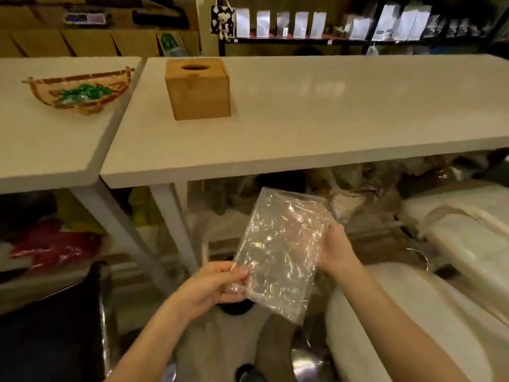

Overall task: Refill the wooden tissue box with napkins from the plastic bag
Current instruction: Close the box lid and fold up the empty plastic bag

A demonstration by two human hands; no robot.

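The wooden tissue box point(199, 89) stands upright on the white table point(330, 117), near its left end, with an oval slot in its top. Below the table's front edge I hold a clear, crinkled plastic bag point(281, 249) in both hands. My left hand point(217, 282) pinches the bag's lower left corner. On the bag's right edge, my right hand point(334, 249) grips it with fingers curled behind. Glare on the plastic hides what is inside the bag.
A second white table point(55, 139) stands to the left and carries a woven basket point(80, 91) with green wrapped sweets. Bags and bundles crowd the floor under the tables. A large white roll point(413, 312) lies at the lower right. Shelves line the back wall.
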